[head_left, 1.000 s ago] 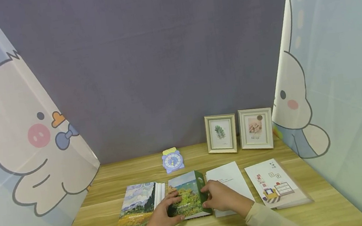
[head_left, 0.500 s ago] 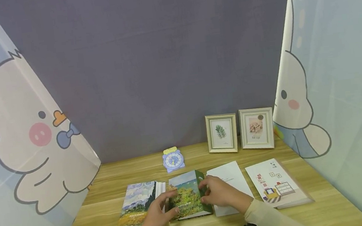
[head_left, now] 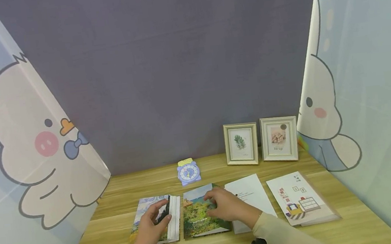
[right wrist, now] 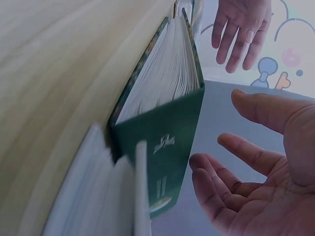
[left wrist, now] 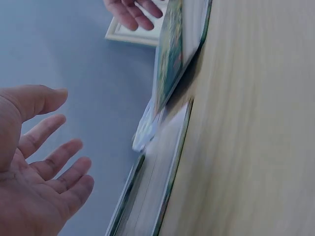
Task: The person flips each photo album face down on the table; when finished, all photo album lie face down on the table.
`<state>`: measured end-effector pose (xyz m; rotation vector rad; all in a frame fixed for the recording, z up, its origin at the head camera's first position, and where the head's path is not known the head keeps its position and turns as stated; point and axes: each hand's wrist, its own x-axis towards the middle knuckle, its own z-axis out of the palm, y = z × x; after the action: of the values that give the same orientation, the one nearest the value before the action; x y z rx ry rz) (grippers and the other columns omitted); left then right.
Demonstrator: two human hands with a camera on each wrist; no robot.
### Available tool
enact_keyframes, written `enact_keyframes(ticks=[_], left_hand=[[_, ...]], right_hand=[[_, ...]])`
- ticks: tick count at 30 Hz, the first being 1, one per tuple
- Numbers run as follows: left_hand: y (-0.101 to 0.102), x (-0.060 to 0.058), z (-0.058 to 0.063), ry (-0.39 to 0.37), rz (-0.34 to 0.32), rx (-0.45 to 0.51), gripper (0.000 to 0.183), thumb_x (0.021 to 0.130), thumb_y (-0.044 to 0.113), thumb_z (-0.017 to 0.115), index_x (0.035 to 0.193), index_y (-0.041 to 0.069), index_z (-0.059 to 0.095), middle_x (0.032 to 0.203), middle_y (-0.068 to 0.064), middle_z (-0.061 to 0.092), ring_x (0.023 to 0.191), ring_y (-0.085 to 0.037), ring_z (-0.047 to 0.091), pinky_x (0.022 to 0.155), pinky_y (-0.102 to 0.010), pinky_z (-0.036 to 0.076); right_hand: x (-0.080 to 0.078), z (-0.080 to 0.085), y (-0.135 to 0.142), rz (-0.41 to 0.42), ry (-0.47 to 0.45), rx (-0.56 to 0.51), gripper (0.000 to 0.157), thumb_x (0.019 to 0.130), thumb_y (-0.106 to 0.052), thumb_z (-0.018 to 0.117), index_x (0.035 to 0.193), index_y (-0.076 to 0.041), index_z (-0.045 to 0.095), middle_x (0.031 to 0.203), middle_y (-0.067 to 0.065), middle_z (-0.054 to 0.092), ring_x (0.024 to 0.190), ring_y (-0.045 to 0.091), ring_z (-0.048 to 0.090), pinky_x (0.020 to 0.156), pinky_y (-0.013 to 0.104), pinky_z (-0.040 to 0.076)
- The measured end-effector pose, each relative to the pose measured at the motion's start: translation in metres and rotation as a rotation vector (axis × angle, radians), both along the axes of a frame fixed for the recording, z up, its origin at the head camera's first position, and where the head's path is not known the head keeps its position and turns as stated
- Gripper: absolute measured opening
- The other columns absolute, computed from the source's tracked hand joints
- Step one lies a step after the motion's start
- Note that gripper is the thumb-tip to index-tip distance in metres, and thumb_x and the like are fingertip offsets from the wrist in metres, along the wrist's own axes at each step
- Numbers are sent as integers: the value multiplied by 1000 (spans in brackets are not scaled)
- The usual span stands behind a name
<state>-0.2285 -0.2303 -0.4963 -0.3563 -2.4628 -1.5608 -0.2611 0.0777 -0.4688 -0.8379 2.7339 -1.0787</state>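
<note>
A photo album with a landscape cover and a green spine (right wrist: 162, 147) lies at mid-table; its painted cover (head_left: 196, 214) shows in the head view. My right hand (head_left: 226, 205) is over its right side, fingers slightly bent and apart, holding nothing; the right wrist view shows the hand clear of the spine. To the left lies a second photo album (head_left: 175, 221), white page edges towards the first. My left hand (head_left: 147, 228) hovers over this album, thumb and fingers spread, with nothing between them. It partly hides the painted cover.
Right of the albums lie a white booklet (head_left: 255, 191) and a book with a furniture drawing (head_left: 300, 198). A purple clock-shaped piece (head_left: 189, 173) lies behind. Two picture frames, one with a leaf (head_left: 241, 144) and one pinkish (head_left: 279, 138), stand against the grey backdrop (head_left: 162, 81).
Both hands have come away from the green-spined album. My left hand has moved left over the other album; my right has lifted and shifted slightly left over the cover.
</note>
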Motion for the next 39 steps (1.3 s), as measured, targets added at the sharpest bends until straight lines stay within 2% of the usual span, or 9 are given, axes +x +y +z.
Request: enact_keyframes(ticks=[4,12,18,23,27,30,33,35,39], left_hand=[[-17,-2,-2,11,40,-32,47,97,11,77,141,11,62,151,-13,56,148,-36,40,121,-55,29],[-41,-2,-2,45,117,-45,49,97,12,77,142,4,60,152,-21,53,148,-46,36,119,-69,24],[-62,-2,-4,-22,168,-53,54,98,14,76,146,2,55,153,-25,49,146,-50,35,117,-71,26],[-78,-3,-6,-96,176,-21,57,102,17,72,150,0,49,157,-29,41,146,-53,33,116,-69,29],[-87,-3,-10,-129,177,4,60,104,19,69,153,-3,44,159,-29,38,145,-52,35,113,-59,41],[-92,-5,-14,-154,185,34,63,104,21,69,155,-3,41,160,-29,37,145,-52,37,106,-36,52],[-96,-7,-18,-186,190,87,65,104,22,69,156,-3,40,160,-28,37,144,-51,40,93,-16,50],[-98,-7,-20,-198,187,108,65,104,22,69,155,-4,39,159,-30,38,143,-51,41,89,-12,48],[-99,-7,-23,-216,189,110,65,105,23,68,155,-7,37,156,-33,40,141,-52,45,89,-13,49]], right_hand=[[-2,0,-10,7,0,2,47,90,-27,85,132,-12,69,126,4,62,108,24,67,81,35,58],[-5,2,-31,13,-21,26,54,89,-31,86,136,-14,66,121,2,62,106,19,64,78,33,56],[-7,1,-46,34,-40,32,59,88,-30,87,140,-15,63,124,2,61,109,20,64,79,31,55],[-7,2,-58,41,-64,42,65,88,-32,88,145,-18,61,134,3,59,111,18,65,82,33,57],[-8,1,-67,48,-76,58,68,88,-34,88,148,-22,58,137,3,58,107,13,64,85,35,57],[-9,-1,-74,56,-78,78,69,88,-34,87,149,-21,57,134,3,58,103,10,62,83,35,57],[-9,-3,-83,55,-97,105,71,88,-33,87,150,-19,56,135,4,57,102,11,61,82,35,56],[-9,-3,-88,54,-108,124,71,88,-34,87,150,-19,56,140,4,55,109,14,62,86,37,56],[-8,-4,-99,50,-104,169,71,87,-38,87,150,-23,57,155,5,48,131,24,58,97,43,55]])
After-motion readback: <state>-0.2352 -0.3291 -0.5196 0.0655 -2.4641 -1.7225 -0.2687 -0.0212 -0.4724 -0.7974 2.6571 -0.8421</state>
